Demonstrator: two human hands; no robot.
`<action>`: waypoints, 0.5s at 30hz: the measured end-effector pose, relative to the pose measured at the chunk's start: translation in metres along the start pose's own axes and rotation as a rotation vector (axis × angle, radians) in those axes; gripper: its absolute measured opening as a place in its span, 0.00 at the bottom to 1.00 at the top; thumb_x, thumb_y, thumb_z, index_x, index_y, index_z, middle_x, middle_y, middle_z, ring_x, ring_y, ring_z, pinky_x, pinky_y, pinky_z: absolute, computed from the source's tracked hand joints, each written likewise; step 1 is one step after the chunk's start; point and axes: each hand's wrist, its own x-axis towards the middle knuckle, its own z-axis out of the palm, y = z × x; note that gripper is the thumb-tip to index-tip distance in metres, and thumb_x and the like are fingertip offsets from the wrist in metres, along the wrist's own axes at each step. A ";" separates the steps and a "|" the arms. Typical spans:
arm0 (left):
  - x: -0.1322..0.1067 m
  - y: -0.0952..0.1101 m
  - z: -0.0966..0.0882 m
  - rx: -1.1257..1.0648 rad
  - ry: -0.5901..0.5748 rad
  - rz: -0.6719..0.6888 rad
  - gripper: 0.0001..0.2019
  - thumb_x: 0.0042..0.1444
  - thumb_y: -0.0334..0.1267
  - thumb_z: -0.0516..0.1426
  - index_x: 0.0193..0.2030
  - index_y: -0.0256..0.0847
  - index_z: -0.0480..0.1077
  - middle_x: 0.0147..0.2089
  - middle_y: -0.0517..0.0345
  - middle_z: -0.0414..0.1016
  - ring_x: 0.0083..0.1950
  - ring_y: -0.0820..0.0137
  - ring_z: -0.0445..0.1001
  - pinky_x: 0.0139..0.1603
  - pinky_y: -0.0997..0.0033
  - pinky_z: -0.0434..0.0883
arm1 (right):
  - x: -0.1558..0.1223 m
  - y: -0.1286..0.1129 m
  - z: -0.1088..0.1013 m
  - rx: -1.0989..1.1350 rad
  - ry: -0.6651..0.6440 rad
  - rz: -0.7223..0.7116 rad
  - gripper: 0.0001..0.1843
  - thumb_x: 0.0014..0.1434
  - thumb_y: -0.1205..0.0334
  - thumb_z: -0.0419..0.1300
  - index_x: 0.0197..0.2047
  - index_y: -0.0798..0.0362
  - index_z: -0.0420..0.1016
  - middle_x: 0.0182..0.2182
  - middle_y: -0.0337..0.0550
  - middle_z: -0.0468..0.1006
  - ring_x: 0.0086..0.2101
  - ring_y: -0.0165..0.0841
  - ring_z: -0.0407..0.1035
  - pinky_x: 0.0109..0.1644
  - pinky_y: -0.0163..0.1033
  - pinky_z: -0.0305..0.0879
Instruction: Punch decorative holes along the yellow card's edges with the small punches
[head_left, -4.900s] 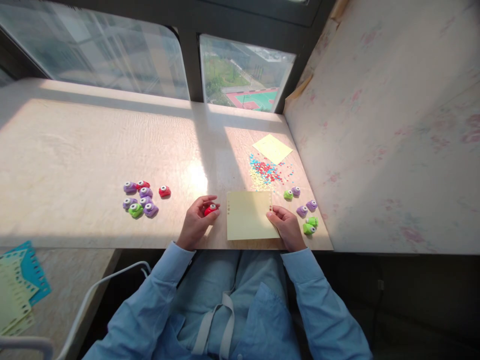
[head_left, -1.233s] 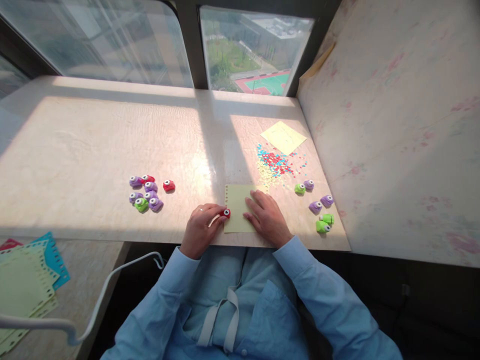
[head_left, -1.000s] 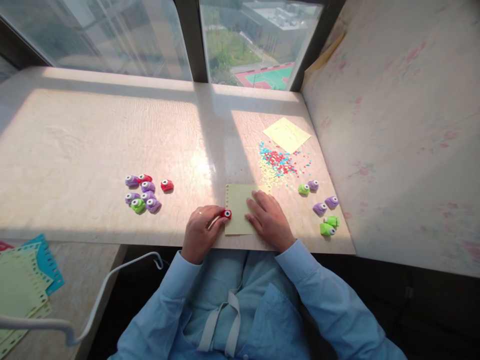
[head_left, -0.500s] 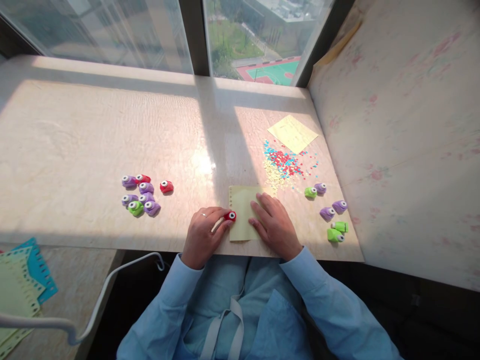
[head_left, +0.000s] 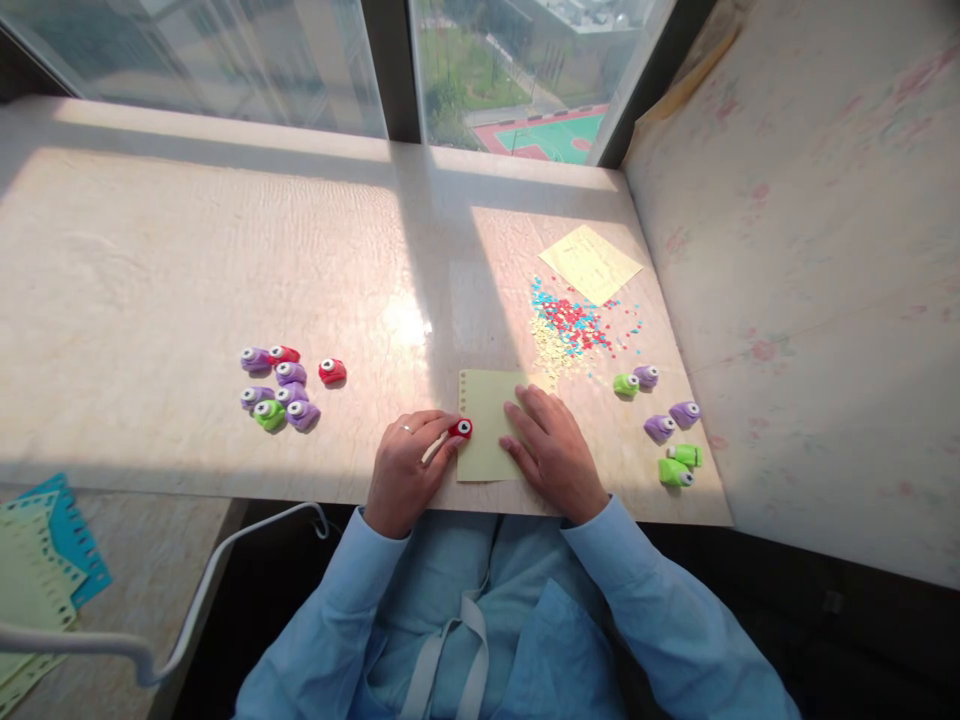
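My left hand (head_left: 411, 465) grips a small red craft hole punch (head_left: 460, 428) between thumb and fingers. The punch sits at the left edge of a pale yellow sheet of paper (head_left: 487, 400). A row of punched holes runs down that edge above the punch. My right hand (head_left: 553, 445) lies on the sheet's right part with fingers stretched out, covering some of it. Beyond the sheet is a spread of red, blue and yellow paper bits (head_left: 570, 325).
Purple, red and green punches (head_left: 291, 395) cluster on the left of the table (head_left: 187, 270); another red punch (head_left: 331, 371) stands apart. Several more punches (head_left: 660, 428) are at right. A yellow sheet (head_left: 591, 262) lies behind the bits. Punched sheets (head_left: 37, 570) and a white bent rod (head_left: 195, 610) are lower left.
The view has shifted slightly. Both hands hold nearly the same places, and the red punch remains at the sheet's left edge.
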 end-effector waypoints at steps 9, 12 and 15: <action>0.001 0.003 -0.004 -0.004 -0.038 -0.018 0.12 0.65 0.43 0.56 0.48 0.42 0.78 0.48 0.51 0.82 0.50 0.60 0.77 0.52 0.57 0.72 | -0.001 0.006 -0.004 0.207 0.233 0.065 0.22 0.70 0.53 0.54 0.63 0.52 0.69 0.64 0.59 0.68 0.64 0.49 0.63 0.65 0.60 0.65; 0.000 0.002 -0.004 -0.001 -0.038 -0.025 0.12 0.65 0.43 0.56 0.48 0.42 0.78 0.48 0.50 0.82 0.51 0.59 0.77 0.52 0.57 0.72 | -0.002 0.007 -0.007 0.264 0.314 0.104 0.21 0.71 0.55 0.53 0.63 0.52 0.70 0.61 0.58 0.72 0.62 0.47 0.66 0.64 0.60 0.67; 0.001 0.003 -0.004 0.008 -0.035 -0.020 0.12 0.65 0.42 0.57 0.48 0.40 0.77 0.48 0.50 0.82 0.50 0.59 0.77 0.52 0.57 0.72 | -0.002 0.006 -0.007 0.228 0.254 0.021 0.21 0.69 0.54 0.57 0.62 0.51 0.71 0.61 0.58 0.72 0.62 0.48 0.65 0.65 0.61 0.65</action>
